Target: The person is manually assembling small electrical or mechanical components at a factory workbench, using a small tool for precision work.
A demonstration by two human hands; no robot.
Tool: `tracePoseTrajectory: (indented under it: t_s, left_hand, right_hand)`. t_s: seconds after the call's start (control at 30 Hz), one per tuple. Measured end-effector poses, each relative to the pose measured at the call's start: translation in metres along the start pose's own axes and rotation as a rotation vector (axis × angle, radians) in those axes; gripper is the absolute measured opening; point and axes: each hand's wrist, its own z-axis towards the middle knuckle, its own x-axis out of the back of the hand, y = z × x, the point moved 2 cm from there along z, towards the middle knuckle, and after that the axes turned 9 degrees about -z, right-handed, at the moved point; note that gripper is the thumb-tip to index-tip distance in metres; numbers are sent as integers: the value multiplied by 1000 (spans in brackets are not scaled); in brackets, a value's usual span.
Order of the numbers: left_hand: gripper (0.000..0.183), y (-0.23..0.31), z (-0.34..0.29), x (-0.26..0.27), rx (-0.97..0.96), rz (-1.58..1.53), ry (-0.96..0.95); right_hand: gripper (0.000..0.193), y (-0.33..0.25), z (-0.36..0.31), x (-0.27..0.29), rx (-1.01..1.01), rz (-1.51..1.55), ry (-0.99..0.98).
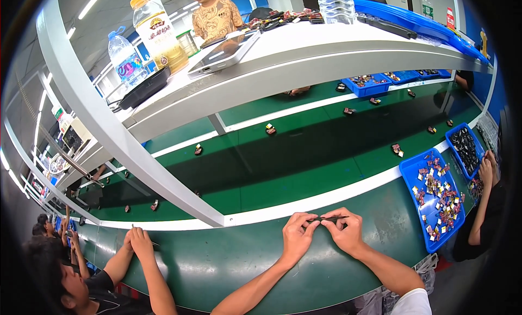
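Over the green bench, my left hand and my right hand are held close together, thumbs and forefingers pinched. A small thin dark piece lies between the fingertips of both; its kind is too small to make out. Past the right fingers sticks out a dark slim end, and I cannot tell whether it belongs to the same piece. To the right of my right hand stands a blue tray holding many small dark red parts with white and yellow pieces.
Beyond a white rail runs a dark green conveyor belt carrying several small parts. A white post and a shelf with bottles stand ahead. Co-workers' hands work at left; another blue tray is at right.
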Motion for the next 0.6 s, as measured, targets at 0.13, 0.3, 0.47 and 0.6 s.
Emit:
tracePoseTrajectory:
  t_s: [0.13,0.3,0.47,0.6]
  left_hand:
    - [18,4,1,-4,19,-30,-20]
    - [18,-1,0,-1,5,-17,-6]
    - [17,-1,0,-2,2,-24,-5]
    - [17,-1,0,-3,10,-28,-4]
  right_hand:
    - [15,-7,2,7,7,-10,5]
    - [14,-2,0,3,-1,-5,-5]
    - [13,-3,1,3,-6,-2,-5]
    - [13,-3,1,4,-13,0,-8]
